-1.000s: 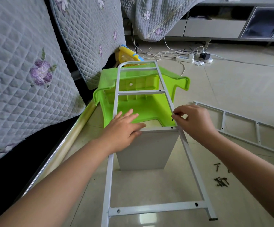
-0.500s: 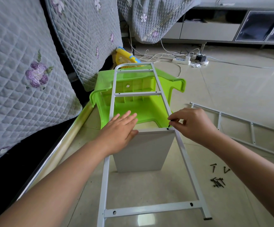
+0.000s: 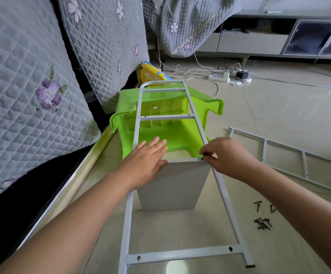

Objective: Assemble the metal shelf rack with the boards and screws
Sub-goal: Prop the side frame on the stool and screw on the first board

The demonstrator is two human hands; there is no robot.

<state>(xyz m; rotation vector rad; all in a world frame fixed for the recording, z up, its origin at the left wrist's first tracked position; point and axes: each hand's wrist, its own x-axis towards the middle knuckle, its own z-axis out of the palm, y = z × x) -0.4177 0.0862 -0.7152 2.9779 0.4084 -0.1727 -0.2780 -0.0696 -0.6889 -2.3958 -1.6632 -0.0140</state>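
A white metal ladder-like side frame (image 3: 223, 196) lies across an upturned green plastic stool (image 3: 166, 133), its near end low by me. A grey board (image 3: 172, 184) stands on edge under the frame's middle rung. My left hand (image 3: 146, 157) rests flat with straight fingers on the frame and the board's top edge at the left. My right hand (image 3: 226, 155) pinches a dark screw (image 3: 204, 156) at the board's right top corner, against the frame's right rail. Loose dark screws (image 3: 262, 222) lie on the floor to the right.
A second white side frame (image 3: 303, 159) lies flat on the tiled floor at the right. Quilted grey cushions (image 3: 32, 80) and a sofa edge fill the left. A power strip (image 3: 219, 77) with cables and a yellow toy (image 3: 152, 75) lie behind the stool.
My right hand has come down from just above the rail, and the screw it pinches now sits at the board's right corner. My left hand has stayed flat on the frame.
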